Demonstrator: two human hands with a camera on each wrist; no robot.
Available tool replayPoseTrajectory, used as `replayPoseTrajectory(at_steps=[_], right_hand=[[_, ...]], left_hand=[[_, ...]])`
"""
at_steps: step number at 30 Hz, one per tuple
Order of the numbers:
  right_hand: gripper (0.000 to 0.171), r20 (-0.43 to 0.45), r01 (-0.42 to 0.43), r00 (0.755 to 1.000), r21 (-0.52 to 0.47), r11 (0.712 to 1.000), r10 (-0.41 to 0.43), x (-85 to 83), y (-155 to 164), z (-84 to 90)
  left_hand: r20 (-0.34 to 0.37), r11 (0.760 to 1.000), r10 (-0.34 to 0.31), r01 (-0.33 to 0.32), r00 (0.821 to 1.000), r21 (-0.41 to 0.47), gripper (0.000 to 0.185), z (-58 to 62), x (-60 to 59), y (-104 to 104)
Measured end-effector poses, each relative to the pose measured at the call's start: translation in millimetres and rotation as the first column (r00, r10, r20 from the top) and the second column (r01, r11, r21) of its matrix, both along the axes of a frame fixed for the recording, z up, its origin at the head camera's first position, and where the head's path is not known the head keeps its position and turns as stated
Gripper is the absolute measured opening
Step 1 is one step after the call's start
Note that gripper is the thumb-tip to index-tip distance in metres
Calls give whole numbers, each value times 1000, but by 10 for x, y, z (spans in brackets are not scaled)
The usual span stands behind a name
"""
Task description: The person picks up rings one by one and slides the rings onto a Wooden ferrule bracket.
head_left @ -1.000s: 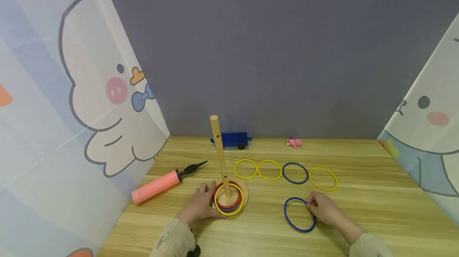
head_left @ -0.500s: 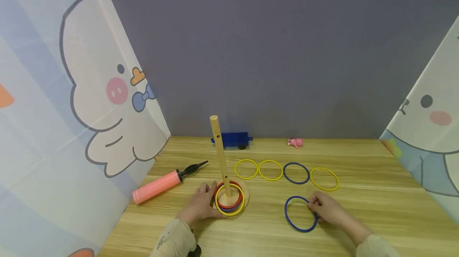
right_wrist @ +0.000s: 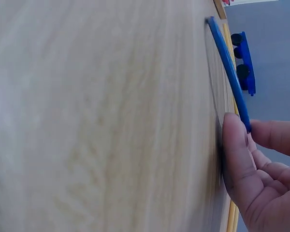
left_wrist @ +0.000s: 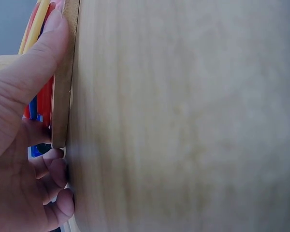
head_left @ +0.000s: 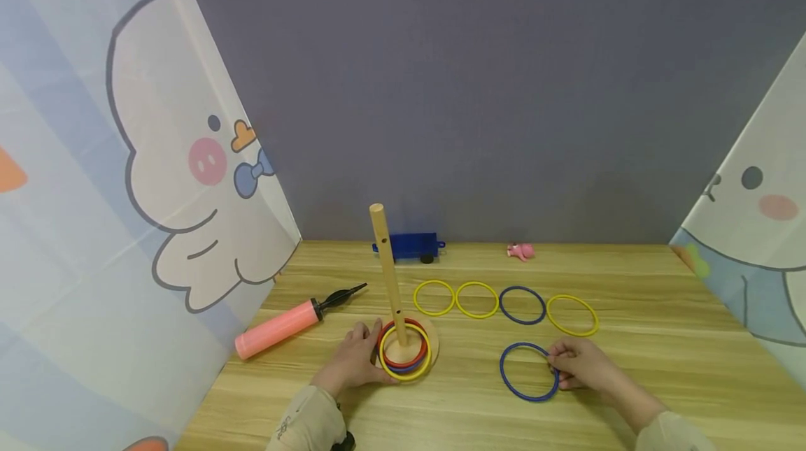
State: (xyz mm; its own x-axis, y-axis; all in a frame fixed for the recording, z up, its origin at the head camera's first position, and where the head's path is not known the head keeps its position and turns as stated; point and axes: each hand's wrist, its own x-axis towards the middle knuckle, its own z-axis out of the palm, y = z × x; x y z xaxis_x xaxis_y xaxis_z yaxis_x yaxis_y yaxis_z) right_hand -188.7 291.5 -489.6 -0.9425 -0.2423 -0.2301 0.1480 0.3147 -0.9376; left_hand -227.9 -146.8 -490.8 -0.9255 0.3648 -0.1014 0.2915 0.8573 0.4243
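Meanwhile, both hands stayed almost where they had been a second earlier.

From the head view, the left hand point(head_left: 352, 366) curled against the wooden base point(head_left: 432, 347) of the ring post, while the right hand point(head_left: 582, 366) pinched the blue ring point(head_left: 511, 387) lying flat on the table point(head_left: 630, 311), nudged slightly rightward. The left wrist view showed the thumb point(left_wrist: 36, 58) pressed on the stacked rings point(left_wrist: 43, 96). The right wrist view showed fingers point(right_wrist: 237, 154) clamped on the blue ring's edge.

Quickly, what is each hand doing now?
Left hand: grips the wooden base.
Right hand: pinches the blue ring.
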Motion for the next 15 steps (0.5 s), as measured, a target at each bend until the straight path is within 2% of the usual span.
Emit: replayPoseTrajectory(at_steps=[6, 15], right_hand=[[32, 33, -79, 996, -73, 994, 82, -14, -34, -14], [40, 25, -148, 988, -141, 979, 153, -15, -196, 20]], left_hand=[[-19, 1000, -3, 3, 1000, -1, 121, -25, -4, -15], [-25, 1000, 0, 0, 1000, 4, 121, -25, -4, -9]])
